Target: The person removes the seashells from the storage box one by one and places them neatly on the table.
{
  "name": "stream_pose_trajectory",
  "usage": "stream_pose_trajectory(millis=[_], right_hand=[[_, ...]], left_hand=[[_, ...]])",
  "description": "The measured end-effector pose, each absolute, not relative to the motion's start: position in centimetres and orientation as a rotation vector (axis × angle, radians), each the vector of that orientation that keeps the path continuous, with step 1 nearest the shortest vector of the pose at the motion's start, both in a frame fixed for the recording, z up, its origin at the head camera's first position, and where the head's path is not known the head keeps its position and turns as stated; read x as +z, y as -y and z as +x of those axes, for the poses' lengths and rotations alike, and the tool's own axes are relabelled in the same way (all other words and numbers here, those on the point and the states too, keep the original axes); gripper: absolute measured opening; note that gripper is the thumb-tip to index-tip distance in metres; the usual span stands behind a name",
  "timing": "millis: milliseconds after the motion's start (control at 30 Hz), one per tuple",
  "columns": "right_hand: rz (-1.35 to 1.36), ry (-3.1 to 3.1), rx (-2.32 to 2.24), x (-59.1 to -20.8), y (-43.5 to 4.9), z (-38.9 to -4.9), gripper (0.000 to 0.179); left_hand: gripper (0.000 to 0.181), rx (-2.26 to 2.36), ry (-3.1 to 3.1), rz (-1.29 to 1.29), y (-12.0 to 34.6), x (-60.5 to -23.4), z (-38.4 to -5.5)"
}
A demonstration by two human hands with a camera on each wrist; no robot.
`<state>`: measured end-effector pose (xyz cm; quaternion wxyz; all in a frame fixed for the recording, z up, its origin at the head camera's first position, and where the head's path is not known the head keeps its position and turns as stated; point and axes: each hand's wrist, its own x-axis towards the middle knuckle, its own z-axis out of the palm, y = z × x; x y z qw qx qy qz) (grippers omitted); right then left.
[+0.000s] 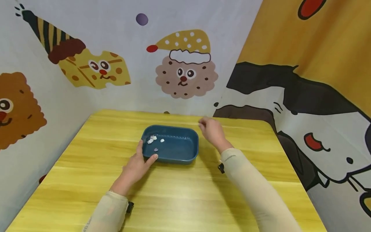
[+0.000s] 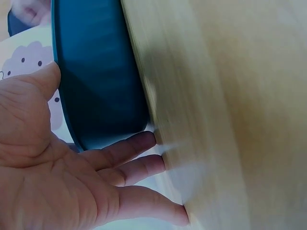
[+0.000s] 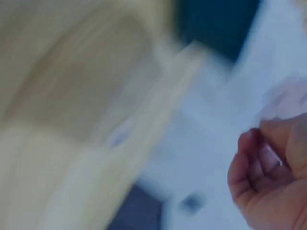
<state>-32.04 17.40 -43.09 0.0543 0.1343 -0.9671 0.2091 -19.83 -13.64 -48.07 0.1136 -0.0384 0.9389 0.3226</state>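
Blue tray sits on the bench, roughly mid-bench, long side facing me. Inside, at the left end: a little cluster of white pieces, close together or touching. One single white piece lies just right of the cluster, on the tray floor. A greyish-purple piece is nearer to me, apart from the white ones.

My left hand is at the tray's near left corner. Fingers straight and spread, thumb well apart from them; thumb tip at the rim, fingers along the left end. In the left wrist view my lower fingertips rest on the bench top.

My right hand is up past the tray's right end, near its far corner, apart from it. Fingers curled, thumb tip and fingertips together; I can't make out anything between them. The right wrist view is blurred; a small pale patch shows against the bench there, can't tell what it is.

Both arms in pale sleeves, with a dark wrist gadget below the right cuff. Behind the bench: white wall with a cartoon cheese and cookie, plus a yellow-orange curtain on the right.
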Motion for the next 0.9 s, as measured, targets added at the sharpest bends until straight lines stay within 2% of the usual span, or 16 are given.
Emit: stream_pose_trajectory(millis=[67,167,233,367,500,667,900], right_hand=[[0.636,2.944,0.620,-42.3,-13.5,-31.4,0.028],[0.956,3.041,0.475,-43.1,-8.6,-30.8,0.038],[1.043,3.109,0.341,-44.5,-6.3,-30.6,0.043],[1.022,3.153,0.138,-47.1,-3.9,-31.0,0.043],[1.061,3.072,0.096,-48.2,-3.7,-31.3,0.032],[1.106,3.007,0.173,-48.4,-4.5,-31.1,0.020],[0.912,3.144,0.433,-48.5,-5.7,-30.9,0.014]], left_hand=[[0.107,0.937,-2.765,-0.120,14.0,-47.8,-19.8],[0.107,0.933,-2.766,-0.117,14.3,-47.8,-19.8],[0.106,0.938,-2.764,-0.104,14.3,-47.9,-19.7],[0.106,0.952,-2.763,-0.099,14.2,-48.0,-19.8],[0.106,0.962,-2.754,-0.129,14.1,-47.9,-19.9],[0.107,0.957,-2.747,-0.134,14.2,-47.8,-19.8],[0.108,0.940,-2.734,-0.141,13.9,-48.1,-19.9]])
